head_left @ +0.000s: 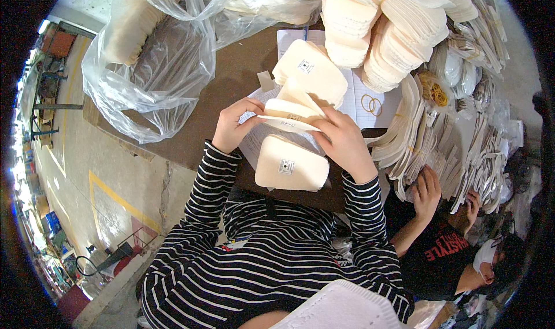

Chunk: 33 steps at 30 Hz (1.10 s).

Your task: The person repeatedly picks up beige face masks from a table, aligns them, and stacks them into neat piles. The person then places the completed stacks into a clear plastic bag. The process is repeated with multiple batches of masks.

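The cream insole piece (287, 120) is held between both hands just above the brown table (231, 80), its long axis running left to right across the person's body, roughly level, with a thin flap lifting off its upper edge. Nearest the body, a flat stack of like pieces (291, 164) with a small square label lies on the table edge, directly below the held one and just apart from it. The left hand (233, 125) closes on the left tip, thumb over the top and fingers curled beneath. The right hand (345, 144) grips the right end more fully, fingers laid over the top face, so the piece lies between the two grips rather than off to one side; the right hand carries more of it and sits closer to its middle. Beyond the hands, a second labelled stack (312, 69) rests on a sheet of lined paper (361, 106), next to two rubber bands (372, 104). Further back stand tall bundled stacks (381, 28), and to the left a clear plastic bag (156, 63) slumps open. At the right, another person's hand (426, 190) rests on fanned white strips (428, 138).
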Available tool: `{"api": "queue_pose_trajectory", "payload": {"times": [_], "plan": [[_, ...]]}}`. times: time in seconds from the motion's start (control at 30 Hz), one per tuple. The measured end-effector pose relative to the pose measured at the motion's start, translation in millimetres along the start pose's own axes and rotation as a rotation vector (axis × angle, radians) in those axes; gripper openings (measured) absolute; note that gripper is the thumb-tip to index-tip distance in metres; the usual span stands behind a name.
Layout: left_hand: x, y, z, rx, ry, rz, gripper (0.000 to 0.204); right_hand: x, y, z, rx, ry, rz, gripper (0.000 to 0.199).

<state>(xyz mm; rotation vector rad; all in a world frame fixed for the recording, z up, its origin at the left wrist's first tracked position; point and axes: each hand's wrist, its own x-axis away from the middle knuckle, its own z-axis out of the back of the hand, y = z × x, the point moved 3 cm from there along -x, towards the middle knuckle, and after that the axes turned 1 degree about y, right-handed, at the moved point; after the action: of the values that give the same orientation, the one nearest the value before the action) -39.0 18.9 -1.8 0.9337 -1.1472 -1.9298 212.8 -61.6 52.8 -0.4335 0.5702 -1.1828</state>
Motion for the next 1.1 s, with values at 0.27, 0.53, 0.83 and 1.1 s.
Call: {"api": "queue_pose_trajectory", "payload": {"times": [0.27,0.53,0.83,1.1], "plan": [[2,0,-10,0.243,0.08,0.147,0.015,1,-8,1,0.054,-0.025,0.021,0.025],[0,-4,-10,0.178,-0.118,0.021,0.021,3,-13,4,-0.173,0.062,-0.073,0.037],[-17,15,-18,0.294,-0.084,-0.029,0.024,4,-13,-6,-0.028,-0.005,0.069,0.035],[-8,-2,-16,0.235,-0.118,0.136,0.024,4,-19,-2,-0.071,-0.005,0.003,0.037]]}}
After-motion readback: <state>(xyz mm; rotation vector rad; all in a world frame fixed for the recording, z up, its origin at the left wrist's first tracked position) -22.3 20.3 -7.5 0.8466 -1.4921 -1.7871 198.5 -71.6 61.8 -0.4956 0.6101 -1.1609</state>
